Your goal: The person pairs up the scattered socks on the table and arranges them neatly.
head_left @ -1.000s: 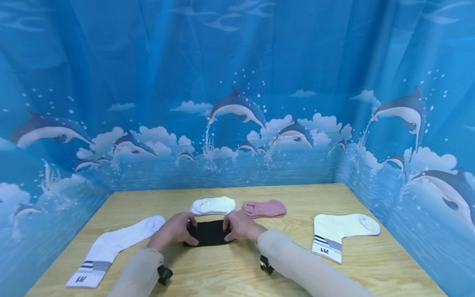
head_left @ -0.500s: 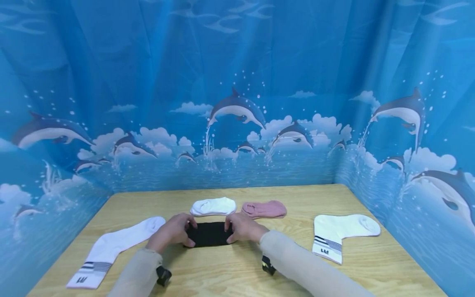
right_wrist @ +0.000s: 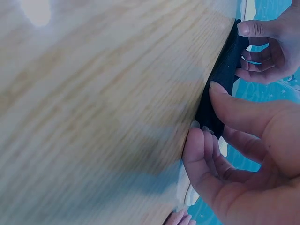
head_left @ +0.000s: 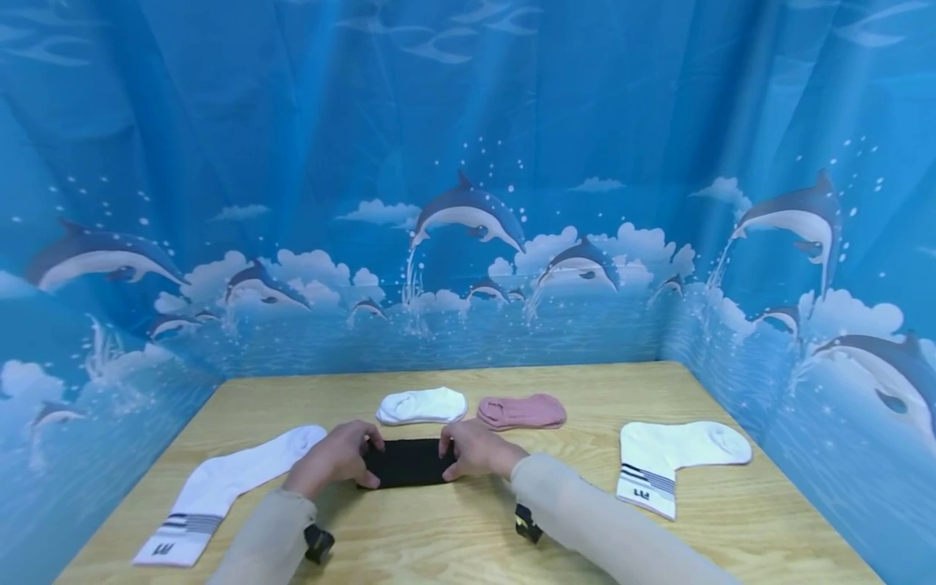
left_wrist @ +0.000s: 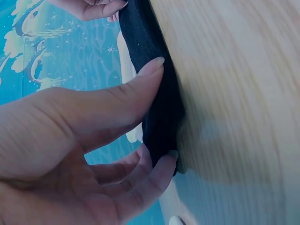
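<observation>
A black sock (head_left: 411,463), folded into a flat rectangle, lies on the wooden table between both hands. My left hand (head_left: 338,457) holds its left end, the thumb on the near side and the fingers at the far side. At the opposite end my right hand (head_left: 477,448) pinches it in a similar way. In the left wrist view the thumb rests along the dark fabric (left_wrist: 161,112), with fingertips at its corner. The right wrist view has thumb and curled fingers on either side of the sock (right_wrist: 225,77). Both ends are partly covered by fingers.
Behind the black sock lie a short white sock (head_left: 422,406) and a pink sock (head_left: 522,412). A long white striped sock (head_left: 219,487) is at left, another striped white sock (head_left: 651,451) at right. A blue dolphin curtain (head_left: 468,325) encloses the table (head_left: 570,536).
Both hands stay on the black sock's ends. The left hand has shifted very slightly left, and the sock's upper face looks a little flatter. The other socks have not moved.
</observation>
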`<state>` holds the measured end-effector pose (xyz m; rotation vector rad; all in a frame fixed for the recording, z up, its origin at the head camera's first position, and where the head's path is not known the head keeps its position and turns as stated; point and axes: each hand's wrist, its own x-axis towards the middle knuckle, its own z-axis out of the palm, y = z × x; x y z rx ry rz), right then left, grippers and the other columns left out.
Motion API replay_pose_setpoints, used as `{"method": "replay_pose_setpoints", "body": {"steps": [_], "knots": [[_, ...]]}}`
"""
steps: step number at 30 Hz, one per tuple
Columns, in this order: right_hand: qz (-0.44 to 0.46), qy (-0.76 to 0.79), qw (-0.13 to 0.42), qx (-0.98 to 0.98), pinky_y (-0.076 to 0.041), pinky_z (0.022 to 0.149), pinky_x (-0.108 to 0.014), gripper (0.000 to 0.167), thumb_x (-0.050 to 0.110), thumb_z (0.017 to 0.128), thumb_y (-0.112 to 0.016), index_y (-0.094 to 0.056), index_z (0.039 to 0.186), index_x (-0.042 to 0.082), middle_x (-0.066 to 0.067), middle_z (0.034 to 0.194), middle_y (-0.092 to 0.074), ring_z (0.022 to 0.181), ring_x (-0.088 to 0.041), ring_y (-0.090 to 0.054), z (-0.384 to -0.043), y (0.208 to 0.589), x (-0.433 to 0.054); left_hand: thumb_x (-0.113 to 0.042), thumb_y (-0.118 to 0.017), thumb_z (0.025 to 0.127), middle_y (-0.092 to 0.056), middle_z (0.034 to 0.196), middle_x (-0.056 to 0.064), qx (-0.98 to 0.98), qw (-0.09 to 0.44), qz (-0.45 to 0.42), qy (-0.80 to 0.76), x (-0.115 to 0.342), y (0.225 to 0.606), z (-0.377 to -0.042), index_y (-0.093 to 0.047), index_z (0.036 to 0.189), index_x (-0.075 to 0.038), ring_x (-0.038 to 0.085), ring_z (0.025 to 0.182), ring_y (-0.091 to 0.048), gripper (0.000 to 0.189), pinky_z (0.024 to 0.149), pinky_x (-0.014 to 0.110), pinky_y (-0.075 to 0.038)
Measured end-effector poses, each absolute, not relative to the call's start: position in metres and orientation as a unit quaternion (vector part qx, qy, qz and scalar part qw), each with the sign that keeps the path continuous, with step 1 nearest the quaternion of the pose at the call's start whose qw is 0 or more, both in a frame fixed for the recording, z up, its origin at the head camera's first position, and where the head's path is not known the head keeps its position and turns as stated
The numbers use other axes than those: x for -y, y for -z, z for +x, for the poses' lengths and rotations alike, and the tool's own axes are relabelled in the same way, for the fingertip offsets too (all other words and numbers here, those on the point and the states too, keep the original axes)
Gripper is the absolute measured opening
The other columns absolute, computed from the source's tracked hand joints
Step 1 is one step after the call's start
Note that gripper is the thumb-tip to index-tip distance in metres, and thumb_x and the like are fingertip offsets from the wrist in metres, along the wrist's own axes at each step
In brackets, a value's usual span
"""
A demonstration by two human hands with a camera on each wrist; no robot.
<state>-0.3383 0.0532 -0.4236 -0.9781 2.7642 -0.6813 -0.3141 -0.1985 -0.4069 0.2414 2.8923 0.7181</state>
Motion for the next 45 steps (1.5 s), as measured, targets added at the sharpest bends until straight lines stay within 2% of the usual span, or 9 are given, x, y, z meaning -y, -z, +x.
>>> {"method": "replay_pose_setpoints", "body": {"steps": [9,14,19,22,27,30,33,37,45], "knots": [[-0.333,0.22,0.052,-0.915,-0.047,0.071,-0.024,0.03,0.015,0.077,-0.09,-0.07,0.099,0.01,-0.003,0.078,-0.062,0.07,-0.007,-0.05,-0.338,0.426,-0.053,-0.003,-0.095,0.062,-0.064,0.093,0.013,-0.964,0.062,0.088,-0.243,0.196,0.406,-0.31,-0.067,0.098,-0.009,0.023,0.084,-0.057,0.046,0.08,0.04,-0.052],[-0.339,0.239,0.065,-0.908,-0.05,0.074,-0.025,0.03,0.013,0.08,-0.087,-0.069,0.104,0.009,-0.008,0.084,-0.068,0.075,-0.009,-0.056,-0.337,0.426,-0.056,-0.002,-0.096,0.06,-0.066,0.095,0.013,-0.967,0.038,0.091,-0.236,0.19,0.406,-0.308,-0.068,0.099,-0.007,0.025,0.089,-0.062,0.048,0.086,0.044,-0.055],[-0.306,0.293,0.111,-0.899,-0.053,0.074,-0.029,0.029,0.013,0.088,-0.08,-0.067,0.114,0.006,-0.007,0.091,-0.068,0.081,-0.013,-0.061,-0.334,0.416,-0.07,-0.004,-0.094,0.066,-0.069,0.096,0.013,-0.96,0.0,0.106,-0.258,0.178,0.402,-0.305,-0.07,0.108,-0.005,0.024,0.09,-0.065,0.048,0.085,0.045,-0.057],[-0.303,0.31,0.1,-0.896,-0.055,0.074,-0.03,0.028,0.01,0.089,-0.078,-0.068,0.114,0.002,-0.009,0.093,-0.068,0.082,-0.016,-0.063,-0.336,0.407,-0.085,-0.004,-0.092,0.071,-0.069,0.094,0.012,-0.949,-0.015,0.132,-0.286,0.166,0.397,-0.301,-0.07,0.108,-0.003,0.02,0.084,-0.065,0.043,0.077,0.039,-0.056],[-0.294,0.318,0.055,-0.899,-0.056,0.075,-0.028,0.031,0.008,0.088,-0.078,-0.068,0.116,-0.002,-0.009,0.095,-0.07,0.085,-0.015,-0.064,-0.338,0.394,-0.12,-0.002,-0.089,0.073,-0.067,0.088,0.014,-0.927,-0.025,0.2,-0.315,0.145,0.392,-0.293,-0.069,0.106,-0.001,0.018,0.077,-0.062,0.039,0.069,0.028,-0.052],[-0.278,0.322,0.041,-0.904,-0.056,0.073,-0.025,0.03,0.007,0.087,-0.078,-0.068,0.114,-0.003,-0.008,0.095,-0.071,0.086,-0.013,-0.064,-0.336,0.391,-0.148,-0.003,-0.088,0.074,-0.067,0.088,0.014,-0.92,-0.015,0.223,-0.321,0.132,0.391,-0.289,-0.069,0.107,0.0,0.017,0.076,-0.06,0.038,0.067,0.026,-0.05],[-0.259,0.32,0.025,-0.911,-0.055,0.067,-0.023,0.021,0.006,0.087,-0.077,-0.069,0.105,-0.001,-0.008,0.091,-0.072,0.08,-0.013,-0.065,-0.332,0.392,-0.182,-0.006,-0.088,0.077,-0.066,0.09,0.011,-0.919,0.003,0.235,-0.317,0.116,0.392,-0.288,-0.069,0.109,-0.002,0.016,0.078,-0.06,0.037,0.067,0.026,-0.05],[-0.228,0.314,0.021,-0.921,-0.052,0.062,-0.024,0.02,0.007,0.089,-0.075,-0.068,0.106,-0.001,-0.007,0.088,-0.071,0.075,-0.013,-0.063,-0.325,0.392,-0.228,-0.005,-0.087,0.078,-0.067,0.09,0.01,-0.915,0.016,0.251,-0.317,0.095,0.393,-0.289,-0.069,0.11,0.0,0.016,0.079,-0.061,0.037,0.069,0.027,-0.052],[-0.175,0.268,-0.017,-0.947,-0.05,0.063,-0.025,0.021,0.009,0.089,-0.074,-0.069,0.106,-0.003,-0.007,0.089,-0.072,0.08,-0.015,-0.064,-0.32,0.391,-0.309,-0.009,-0.088,0.079,-0.072,0.103,0.017,-0.899,0.037,0.27,-0.343,0.041,0.388,-0.293,-0.071,0.112,-0.003,0.015,0.081,-0.067,0.037,0.073,0.025,-0.056]]}}
